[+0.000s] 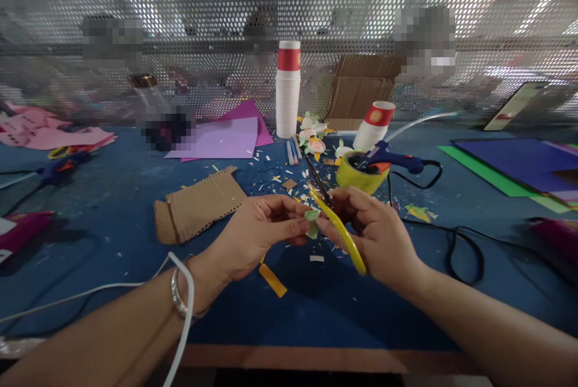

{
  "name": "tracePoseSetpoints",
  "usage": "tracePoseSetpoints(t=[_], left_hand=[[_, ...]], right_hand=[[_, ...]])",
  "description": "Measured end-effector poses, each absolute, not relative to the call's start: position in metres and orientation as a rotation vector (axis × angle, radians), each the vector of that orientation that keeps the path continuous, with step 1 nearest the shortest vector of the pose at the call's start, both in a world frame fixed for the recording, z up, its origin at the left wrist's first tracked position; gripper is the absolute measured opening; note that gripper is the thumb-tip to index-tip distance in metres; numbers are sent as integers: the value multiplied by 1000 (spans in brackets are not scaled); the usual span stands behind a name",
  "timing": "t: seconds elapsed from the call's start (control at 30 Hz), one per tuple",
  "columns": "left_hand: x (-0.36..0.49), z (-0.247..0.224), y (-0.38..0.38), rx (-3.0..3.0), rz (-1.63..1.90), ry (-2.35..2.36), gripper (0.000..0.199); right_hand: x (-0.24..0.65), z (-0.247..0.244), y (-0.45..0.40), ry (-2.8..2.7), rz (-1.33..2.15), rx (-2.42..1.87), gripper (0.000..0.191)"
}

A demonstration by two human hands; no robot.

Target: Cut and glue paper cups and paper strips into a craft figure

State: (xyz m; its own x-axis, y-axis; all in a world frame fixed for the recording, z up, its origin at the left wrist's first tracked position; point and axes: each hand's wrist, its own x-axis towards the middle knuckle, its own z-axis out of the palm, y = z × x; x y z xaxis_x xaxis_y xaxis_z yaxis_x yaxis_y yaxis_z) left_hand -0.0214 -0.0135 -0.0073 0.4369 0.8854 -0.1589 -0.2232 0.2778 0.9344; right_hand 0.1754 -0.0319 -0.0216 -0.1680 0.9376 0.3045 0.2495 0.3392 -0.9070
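A small piece of light green paper (pixel 312 224) is pinched between the fingertips of my left hand (pixel 266 227). My right hand (pixel 372 230) has its thumb and fingertips at the paper's other edge. Yellow-handled scissors (pixel 342 232) hang on the right hand, blades pointing up and away over the table. Below the hands lies an orange paper strip (pixel 273 281). A torn piece of corrugated cardboard (pixel 203 203) rests beyond my left wrist. Small paper scraps are strewn under and beyond the hands.
A tall stack of paper cups (pixel 288 98) stands at the back, a shorter stack (pixel 374 125) to its right. A blue glue gun (pixel 395 158) rests on a yellow tape roll (pixel 356 175). Coloured sheets (pixel 506 161) lie right, purple sheets (pixel 221 139) left. A white cable (pixel 185 309) crosses my left wrist.
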Motion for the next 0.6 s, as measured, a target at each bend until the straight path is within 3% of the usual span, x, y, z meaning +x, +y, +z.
tracePoseSetpoints(t=[0.27,0.6], left_hand=[[-21,-6,-16,1076,836,886,22],[-21,-1,-18,1167,741,923,21]], right_hand=[[176,-20,-35,-1752,648,-1078,25],[175,-22,-34,-1751,637,-1091,27]])
